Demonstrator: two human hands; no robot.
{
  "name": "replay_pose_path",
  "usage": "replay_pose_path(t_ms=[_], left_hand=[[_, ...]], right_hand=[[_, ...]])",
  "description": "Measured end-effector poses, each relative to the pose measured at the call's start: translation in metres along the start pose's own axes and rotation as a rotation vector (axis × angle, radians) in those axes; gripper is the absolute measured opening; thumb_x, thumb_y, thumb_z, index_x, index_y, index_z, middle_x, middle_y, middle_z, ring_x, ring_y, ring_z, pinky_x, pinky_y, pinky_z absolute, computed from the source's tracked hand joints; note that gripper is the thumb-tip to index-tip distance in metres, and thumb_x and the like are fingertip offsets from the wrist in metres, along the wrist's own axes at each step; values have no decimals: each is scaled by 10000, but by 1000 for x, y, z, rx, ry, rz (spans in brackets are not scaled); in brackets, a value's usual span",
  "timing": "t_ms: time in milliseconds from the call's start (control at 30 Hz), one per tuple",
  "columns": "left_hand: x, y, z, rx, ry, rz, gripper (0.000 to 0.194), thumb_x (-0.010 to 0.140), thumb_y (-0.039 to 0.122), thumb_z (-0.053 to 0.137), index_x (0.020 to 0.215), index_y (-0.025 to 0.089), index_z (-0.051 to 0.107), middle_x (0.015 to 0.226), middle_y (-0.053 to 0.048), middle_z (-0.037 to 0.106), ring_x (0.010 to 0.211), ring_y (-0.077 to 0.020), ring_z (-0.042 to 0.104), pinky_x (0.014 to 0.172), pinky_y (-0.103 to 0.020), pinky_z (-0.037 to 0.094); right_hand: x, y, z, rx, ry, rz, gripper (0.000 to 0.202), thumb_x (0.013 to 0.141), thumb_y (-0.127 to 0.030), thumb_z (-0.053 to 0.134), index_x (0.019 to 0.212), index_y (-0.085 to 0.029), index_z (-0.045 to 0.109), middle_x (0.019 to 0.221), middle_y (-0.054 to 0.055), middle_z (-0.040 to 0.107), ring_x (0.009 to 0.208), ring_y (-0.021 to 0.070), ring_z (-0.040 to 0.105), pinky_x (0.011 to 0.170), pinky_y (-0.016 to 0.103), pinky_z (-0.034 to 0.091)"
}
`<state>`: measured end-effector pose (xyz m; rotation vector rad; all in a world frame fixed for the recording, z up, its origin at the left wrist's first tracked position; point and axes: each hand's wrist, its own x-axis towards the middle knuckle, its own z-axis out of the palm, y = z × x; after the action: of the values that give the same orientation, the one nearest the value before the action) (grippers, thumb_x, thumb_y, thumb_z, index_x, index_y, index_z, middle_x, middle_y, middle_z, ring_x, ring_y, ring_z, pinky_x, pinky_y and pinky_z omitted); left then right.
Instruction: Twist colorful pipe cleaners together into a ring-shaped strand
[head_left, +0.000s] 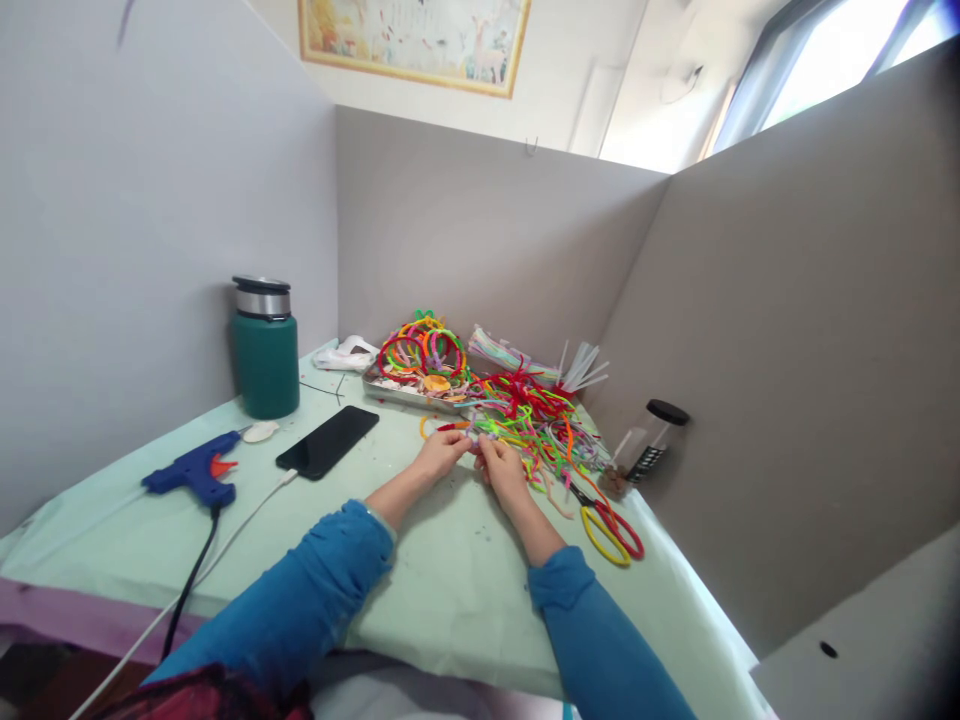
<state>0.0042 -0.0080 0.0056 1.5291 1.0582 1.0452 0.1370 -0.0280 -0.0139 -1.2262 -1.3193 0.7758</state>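
My left hand (442, 452) and my right hand (502, 468) meet at the middle of the table, fingertips pinched together on a small purple piece (474, 437). Its full shape is mostly hidden by the fingers. Just beyond and to the right of the hands spreads a tangled pile of colourful pipe cleaners (529, 395). Behind them stands a metal tray (409, 396) heaped with bent, fuzzy rings and small pale pieces. Scissors (615, 535) with one yellow and one red handle lie to the right of my right hand.
A green bottle (266, 362), a black phone (328, 442) with a white cable, and a blue glue gun (196, 470) are on the left. A clear jar (646, 445) with a black lid is at the right edge. Grey partitions (480, 220) surround the table (442, 590).
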Motion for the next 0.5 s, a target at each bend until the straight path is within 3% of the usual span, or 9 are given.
replay_pose_path(t_ms=[167,500], left_hand=[[-5,6,-1,-161,-113,-140,304,702,447,606,727,146,573,452,84,309,344,-35,209,353,-211,137],[-2,0,-5,-270,-232,-253,277,721,406,571,764,133,563,489,84,318,345,-21,187,353,-195,93]], right_hand=[[1,-2,-1,310,-38,145,413,676,-565,618,612,-161,558,486,-41,495,311,38,296,310,199,155],[1,-2,-3,486,-111,196,370,626,-459,714,589,-164,494,492,-60,477,323,21,311,319,172,164]])
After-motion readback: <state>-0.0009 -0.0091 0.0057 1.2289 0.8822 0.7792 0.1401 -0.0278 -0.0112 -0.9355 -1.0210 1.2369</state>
